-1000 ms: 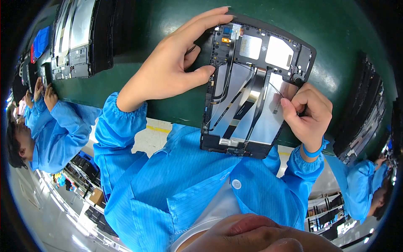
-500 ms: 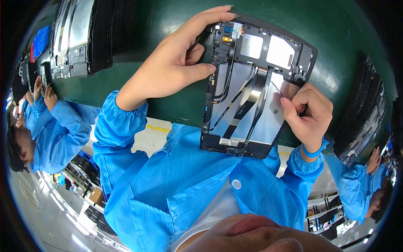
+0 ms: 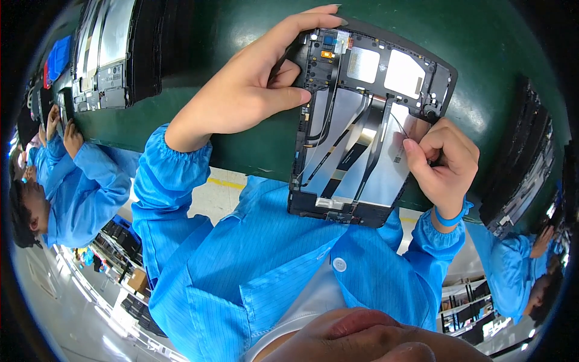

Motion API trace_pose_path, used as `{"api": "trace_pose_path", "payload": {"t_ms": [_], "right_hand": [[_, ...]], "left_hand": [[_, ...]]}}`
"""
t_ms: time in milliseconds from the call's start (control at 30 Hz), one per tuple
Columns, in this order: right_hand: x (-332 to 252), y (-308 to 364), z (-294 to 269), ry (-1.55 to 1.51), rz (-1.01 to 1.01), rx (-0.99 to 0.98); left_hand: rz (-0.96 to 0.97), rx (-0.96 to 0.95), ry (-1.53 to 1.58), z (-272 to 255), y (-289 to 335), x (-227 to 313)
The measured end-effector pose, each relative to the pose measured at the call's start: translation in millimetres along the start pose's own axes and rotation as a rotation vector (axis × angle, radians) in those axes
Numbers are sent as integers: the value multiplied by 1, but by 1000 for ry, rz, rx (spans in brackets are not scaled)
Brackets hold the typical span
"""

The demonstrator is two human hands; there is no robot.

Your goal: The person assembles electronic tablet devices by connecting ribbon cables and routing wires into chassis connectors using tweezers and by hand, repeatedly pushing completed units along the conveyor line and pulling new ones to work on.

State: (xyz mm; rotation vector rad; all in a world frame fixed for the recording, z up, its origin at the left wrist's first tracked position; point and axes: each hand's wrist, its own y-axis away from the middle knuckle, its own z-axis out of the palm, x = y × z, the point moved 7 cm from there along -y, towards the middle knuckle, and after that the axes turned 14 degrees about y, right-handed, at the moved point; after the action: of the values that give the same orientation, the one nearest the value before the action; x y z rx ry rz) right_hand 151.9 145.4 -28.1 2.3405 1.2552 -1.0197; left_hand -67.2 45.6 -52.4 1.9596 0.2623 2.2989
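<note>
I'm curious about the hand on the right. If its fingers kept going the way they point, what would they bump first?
The right hand points leftward over the open tablet frame, so probably the shiny silver panel and its black flat cables. Depth is unclear.

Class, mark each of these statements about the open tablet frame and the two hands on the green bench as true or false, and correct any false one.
1. The left hand grips the top left corner of the open tablet frame. True.
2. The right hand rests flat on the green bench, away from the frame. False: it is curled at the frame's right edge, pinching a thin wire.
3. The frame lies with its screen glass facing up. False: its inner side shows, with black flat cables crossing a silvery plate.
4. The right wrist wears a blue wristband. True.
5. Both arms wear blue sleeves. True.
</note>
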Motion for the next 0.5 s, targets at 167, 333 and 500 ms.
{"api": "trace_pose_path", "payload": {"t_ms": [167, 333, 500], "right_hand": [[-5, -2, 1, 7, -15, -1], [0, -3, -1, 30, 17, 33], [-6, -5, 0, 20, -12, 24]], "left_hand": [[259, -211, 510, -9, -20, 15], [-361, -84, 242, 7, -12, 11], [623, -507, -91, 2, -6, 25]]}}
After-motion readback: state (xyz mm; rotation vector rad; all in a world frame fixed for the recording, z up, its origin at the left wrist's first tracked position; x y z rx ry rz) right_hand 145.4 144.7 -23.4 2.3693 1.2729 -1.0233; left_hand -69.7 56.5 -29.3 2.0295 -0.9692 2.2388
